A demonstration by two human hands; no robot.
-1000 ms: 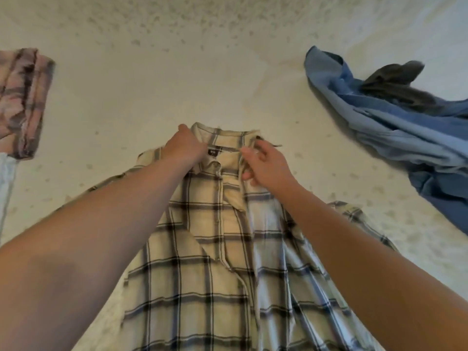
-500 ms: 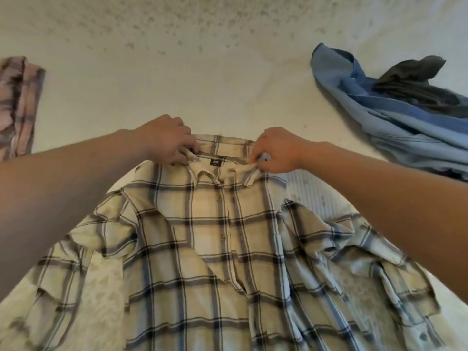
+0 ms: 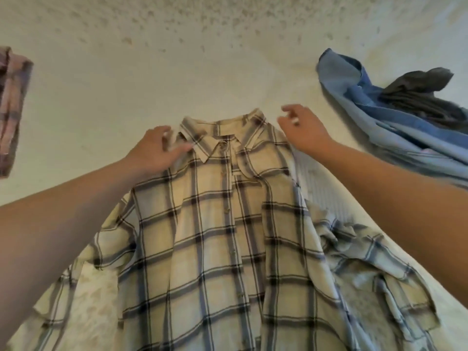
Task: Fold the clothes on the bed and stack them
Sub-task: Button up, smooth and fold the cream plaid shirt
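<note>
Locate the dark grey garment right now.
Head view, far right: the dark grey garment lies bunched on top of the blue shirt, beyond the right hand.

Soft, warm, even light, seemingly from above; no glare. Faint shadows only under the forearms and beside the blue garment (image 3: 395, 127). Motion blur on the right hand (image 3: 301, 133) and on the plaid shirt (image 3: 215, 236), checks smeared. Wide-angle stretching at the edges, forearms swollen near the corners. Grainy, slightly soft throughout.

Plaid shirt (image 3: 228, 236) lies spread mid-bed (image 3: 152, 72) — folded garment (image 3: 12, 110) far left, crumpled clothes pile (image 3: 392, 122) right.
</note>
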